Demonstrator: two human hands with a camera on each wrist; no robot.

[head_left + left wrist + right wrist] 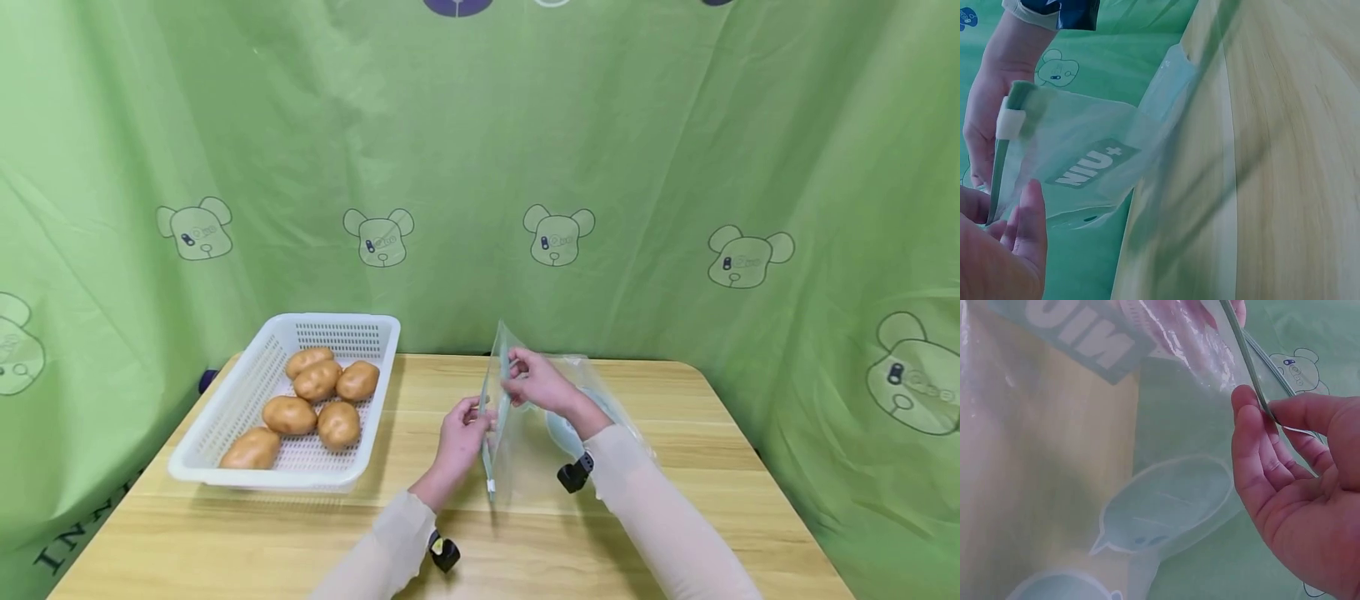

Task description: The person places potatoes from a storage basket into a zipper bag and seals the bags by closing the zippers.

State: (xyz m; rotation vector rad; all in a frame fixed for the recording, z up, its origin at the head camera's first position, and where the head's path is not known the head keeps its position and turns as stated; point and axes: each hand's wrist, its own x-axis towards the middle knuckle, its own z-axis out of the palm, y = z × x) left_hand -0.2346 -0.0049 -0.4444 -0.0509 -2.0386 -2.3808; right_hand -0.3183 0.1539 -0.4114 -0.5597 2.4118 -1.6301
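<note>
Apparently crosswise long axis, zip bag (pixel 559 435), mouth (pixel 487 458) leftward

The head camera looked forward and down over the tabletop (pixel 225 542), far enough back to take in the whole basket (pixel 262 478) and the green curtain (pixel 465 150) behind. Each wrist camera looked from close by: the left past the left hand (pixel 1004 256), the tabletop's edge running steeply; the right across the right hand (pixel 1304 475) and through the clear bag (pixel 1166 506). All three views shared the bag and curtain.
</note>
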